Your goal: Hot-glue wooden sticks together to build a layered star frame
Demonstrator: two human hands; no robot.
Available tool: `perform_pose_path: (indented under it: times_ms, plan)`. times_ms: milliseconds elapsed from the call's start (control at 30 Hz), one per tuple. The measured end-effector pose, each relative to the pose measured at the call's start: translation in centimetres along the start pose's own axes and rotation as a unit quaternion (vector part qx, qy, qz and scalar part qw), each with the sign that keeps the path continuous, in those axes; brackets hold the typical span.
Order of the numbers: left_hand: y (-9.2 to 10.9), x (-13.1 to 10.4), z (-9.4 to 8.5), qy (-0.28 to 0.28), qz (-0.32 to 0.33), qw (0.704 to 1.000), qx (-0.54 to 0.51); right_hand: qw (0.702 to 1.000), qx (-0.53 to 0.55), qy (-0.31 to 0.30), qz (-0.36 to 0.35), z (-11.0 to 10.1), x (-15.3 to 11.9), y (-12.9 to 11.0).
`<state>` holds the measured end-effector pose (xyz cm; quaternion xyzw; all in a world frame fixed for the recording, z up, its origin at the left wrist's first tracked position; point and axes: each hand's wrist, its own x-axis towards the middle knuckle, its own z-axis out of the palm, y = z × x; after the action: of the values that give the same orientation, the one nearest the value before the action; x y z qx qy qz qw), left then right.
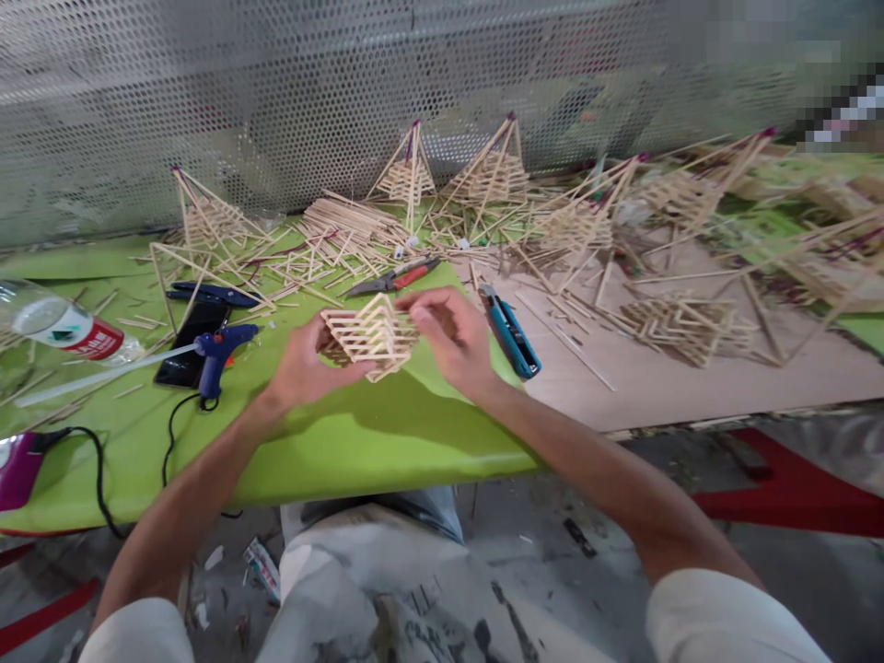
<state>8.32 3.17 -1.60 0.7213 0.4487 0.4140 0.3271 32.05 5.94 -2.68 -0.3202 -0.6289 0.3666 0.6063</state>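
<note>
A small slatted piece built of stacked wooden sticks [373, 337] is held above the green table cover [331, 451]. My left hand [310, 364] grips its left side, with the thumb along the lower edge. At its upper right corner is my right hand [452, 336], fingers curled and pinched against the piece. Behind the hands lie pliers with red and grey handles [401, 274]. A teal utility knife [511, 333] rests just right of my right hand. Left of my left hand, a blue glue gun [219, 357] lies over a black phone [186, 345].
Stick pyramids [411, 170] stand along a perforated metal screen [276, 92], with loose sticks [352, 226] before them. A plastic bottle [75, 331] lies at the left. Another slatted piece [680, 327] sits on the wooden board [608, 396]. A cord [169, 447] hangs over the front edge.
</note>
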Motion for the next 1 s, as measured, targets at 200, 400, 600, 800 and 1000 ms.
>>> perform_pose_path:
  times_ms: [200,400,600,800,1000]
  plan:
    - [-1.6,0.1,-2.0,0.098,0.099,0.989,-0.040,0.993,-0.030,0.109,-0.026,-3.5,2.6,2.3]
    - [-1.7,0.3,-2.9,0.163,0.160,0.973,-0.021,0.985,-0.168,-0.024,-0.031,-2.9,1.2,3.6]
    - [-1.3,0.3,-2.9,0.173,0.178,0.967,-0.067,0.946,-0.272,-0.113,-0.133,-1.3,0.9,2.0]
    - [-1.5,0.2,-3.1,0.177,0.177,0.968,-0.028,0.924,-0.281,-0.077,-0.248,-0.5,2.1,-1.6]
    - [-1.6,0.0,-3.7,0.198,0.245,0.942,0.114,0.905,-0.274,-0.020,-0.324,0.7,3.0,-3.0]
